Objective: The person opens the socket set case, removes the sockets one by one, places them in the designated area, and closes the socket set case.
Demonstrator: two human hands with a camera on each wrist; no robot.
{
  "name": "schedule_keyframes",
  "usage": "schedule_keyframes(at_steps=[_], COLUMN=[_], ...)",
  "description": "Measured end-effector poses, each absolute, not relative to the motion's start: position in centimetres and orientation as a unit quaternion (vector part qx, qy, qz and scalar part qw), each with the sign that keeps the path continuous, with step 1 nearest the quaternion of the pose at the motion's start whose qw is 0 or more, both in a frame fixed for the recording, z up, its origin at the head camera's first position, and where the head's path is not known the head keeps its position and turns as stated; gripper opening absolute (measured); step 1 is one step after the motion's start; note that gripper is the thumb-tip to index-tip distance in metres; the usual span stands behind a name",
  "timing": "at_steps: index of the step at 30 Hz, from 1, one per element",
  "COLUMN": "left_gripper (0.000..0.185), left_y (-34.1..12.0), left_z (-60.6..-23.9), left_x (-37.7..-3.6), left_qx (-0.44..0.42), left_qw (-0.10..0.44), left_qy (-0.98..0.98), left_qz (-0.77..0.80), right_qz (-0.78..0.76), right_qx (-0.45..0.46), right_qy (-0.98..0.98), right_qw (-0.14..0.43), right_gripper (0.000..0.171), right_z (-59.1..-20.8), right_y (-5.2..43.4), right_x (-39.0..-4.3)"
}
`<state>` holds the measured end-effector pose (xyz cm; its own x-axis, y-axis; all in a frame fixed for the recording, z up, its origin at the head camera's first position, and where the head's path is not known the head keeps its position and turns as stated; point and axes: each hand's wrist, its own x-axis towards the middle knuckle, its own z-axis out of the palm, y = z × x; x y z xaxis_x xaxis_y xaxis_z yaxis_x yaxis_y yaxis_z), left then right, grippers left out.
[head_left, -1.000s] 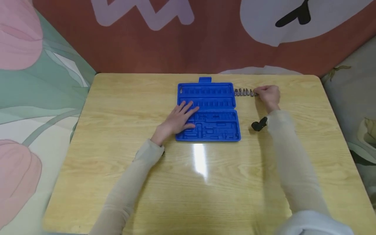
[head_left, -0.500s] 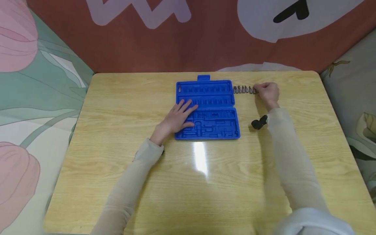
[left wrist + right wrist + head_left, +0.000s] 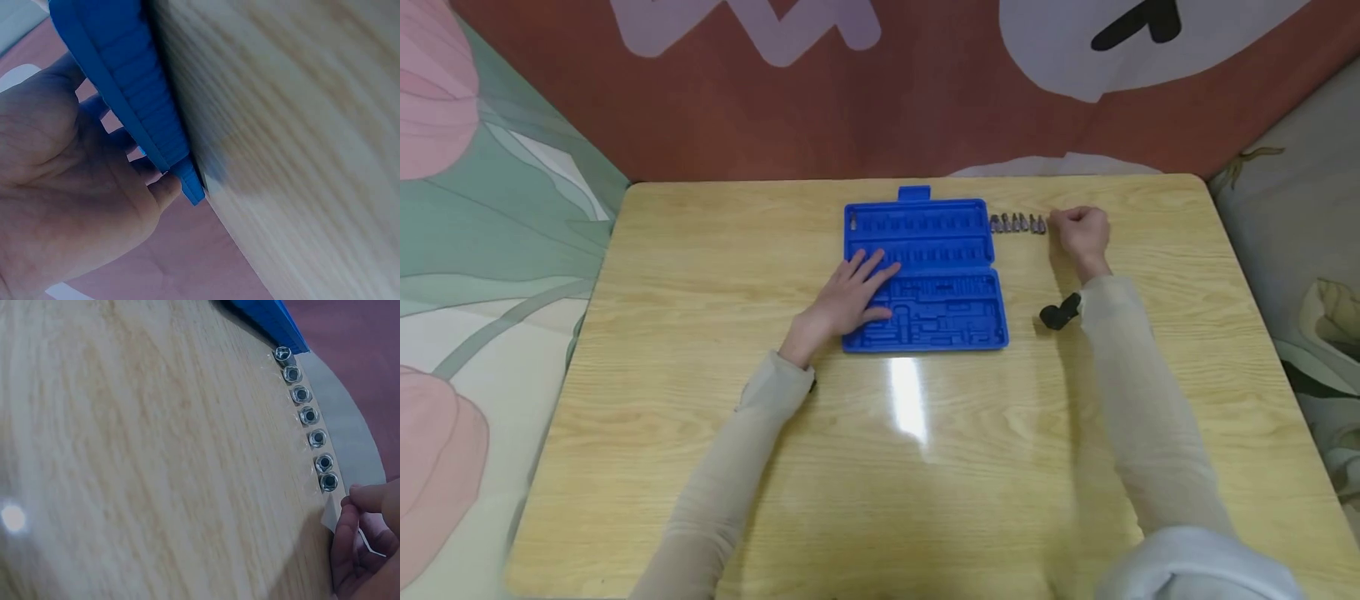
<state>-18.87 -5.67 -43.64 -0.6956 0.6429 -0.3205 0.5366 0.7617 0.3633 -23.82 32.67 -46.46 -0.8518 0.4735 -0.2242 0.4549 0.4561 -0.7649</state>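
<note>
A blue plastic socket case (image 3: 947,312) lies unfolded on the table, showing moulded recesses in both halves. My left hand (image 3: 842,302) rests on the case's left side with its fingers spread. The left wrist view shows that palm (image 3: 75,169) beside the case's edge. Several small chrome sockets (image 3: 1018,223) stand in a row off the case's upper right side; their square holes face up in the right wrist view. Just right of the row's end is my right hand (image 3: 1082,233), fingers curled. Its thumb (image 3: 369,497) meets the index finger, with nothing visible between them.
One small metal piece (image 3: 853,221) sits in the upper left slot of the case. A black camera mount (image 3: 1060,313) juts from the right sleeve. The wooden table (image 3: 715,250) backs onto a red patterned wall (image 3: 925,108).
My right fingertips have come off the last socket, leaving a small gap between hand and row. The left hand stays on the case. The head view has shifted slightly.
</note>
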Motion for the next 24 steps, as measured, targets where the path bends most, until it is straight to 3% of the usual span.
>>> schedule_keyframes(at_steps=[8, 13, 20, 24], left_gripper=[0.071, 0.072, 0.072, 0.071], left_y=[-5.6, -6.2, -6.2, -5.9], left_z=[-43.5, -43.6, -43.6, -43.9], left_x=[-18.8, -18.9, -19.3, -19.3], left_qx=[0.323, 0.323, 0.318, 0.324], left_qw=[0.221, 0.219, 0.219, 0.22], left_qy=[0.912, 0.912, 0.915, 0.914], left_qz=[0.126, 0.124, 0.117, 0.108], right_qz=[0.47, 0.499, 0.482, 0.478], right_qx=[-0.276, -0.216, -0.063, -0.014], right_qy=[-0.837, -0.835, -0.868, -0.867], right_qw=[0.054, 0.083, -0.1, -0.14], right_gripper=[0.02, 0.016, 0.031, 0.027], right_z=[-46.3, -44.3, -40.4, -41.9], right_y=[32.4, 28.4, 16.9, 11.4], right_x=[-23.8, -25.1, -27.9, -29.0])
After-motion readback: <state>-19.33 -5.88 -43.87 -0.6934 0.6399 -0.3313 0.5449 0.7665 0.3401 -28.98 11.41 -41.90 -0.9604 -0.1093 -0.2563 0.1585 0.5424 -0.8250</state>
